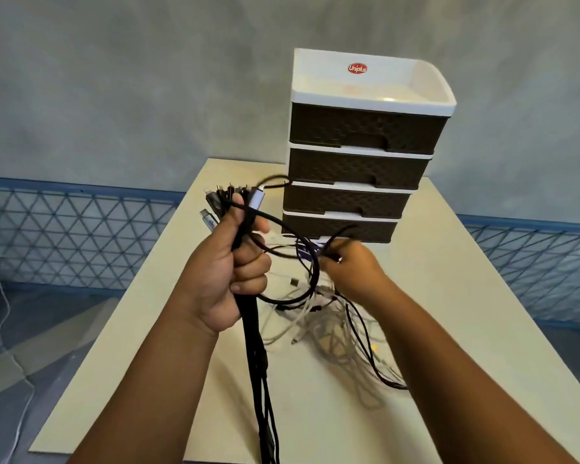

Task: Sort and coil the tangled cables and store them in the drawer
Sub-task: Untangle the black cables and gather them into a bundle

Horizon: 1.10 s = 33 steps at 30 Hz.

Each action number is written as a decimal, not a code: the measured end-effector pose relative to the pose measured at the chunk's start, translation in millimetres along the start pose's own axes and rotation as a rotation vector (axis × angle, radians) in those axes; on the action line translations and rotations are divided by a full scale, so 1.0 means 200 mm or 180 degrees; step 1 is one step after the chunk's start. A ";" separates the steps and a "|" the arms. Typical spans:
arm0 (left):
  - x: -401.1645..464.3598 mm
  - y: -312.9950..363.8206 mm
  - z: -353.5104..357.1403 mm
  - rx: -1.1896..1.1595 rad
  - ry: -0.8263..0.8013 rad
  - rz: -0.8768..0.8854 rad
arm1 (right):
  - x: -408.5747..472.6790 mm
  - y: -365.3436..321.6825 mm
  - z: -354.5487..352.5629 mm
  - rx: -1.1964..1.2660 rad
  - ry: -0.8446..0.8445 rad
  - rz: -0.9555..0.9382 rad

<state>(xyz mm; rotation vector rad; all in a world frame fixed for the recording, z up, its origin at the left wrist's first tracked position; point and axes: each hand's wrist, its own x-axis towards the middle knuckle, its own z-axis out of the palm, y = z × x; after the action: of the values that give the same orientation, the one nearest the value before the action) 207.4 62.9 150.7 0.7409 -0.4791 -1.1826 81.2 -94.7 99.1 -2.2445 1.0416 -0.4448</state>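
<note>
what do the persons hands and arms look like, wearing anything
Both arms come in from the bottom edge and are bare as far as the frame shows: no sleeves, gloves or watch in view. The left hand and right hand show no rings that I can make out. The nails look short and unpainted.

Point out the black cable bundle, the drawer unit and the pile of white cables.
black cable bundle (252,326): head view, on the strands hanging below the left fist.
drawer unit (365,128): head view, on the top drawer's brown front.
white cables (332,336): head view, on the tangle lying on the table.
</note>
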 end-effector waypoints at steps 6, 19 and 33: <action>0.06 -0.02 -0.04 0.0137 0.0064 -0.0098 | 0.01 -0.13 -0.22 0.1440 0.0263 0.0014; 0.14 -0.10 -0.04 0.0533 0.0380 -0.0204 | -0.05 -0.14 -0.34 0.2328 0.0695 -0.0431; 0.12 -0.06 -0.03 0.0563 0.0614 -0.0203 | -0.05 0.11 -0.33 0.0275 0.0474 -0.0304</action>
<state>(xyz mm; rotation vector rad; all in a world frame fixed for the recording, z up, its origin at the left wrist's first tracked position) 211.1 40.0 136.0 1.0188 -0.4044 -1.1242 27.7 -123.6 133.3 -2.2172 0.9722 -0.6942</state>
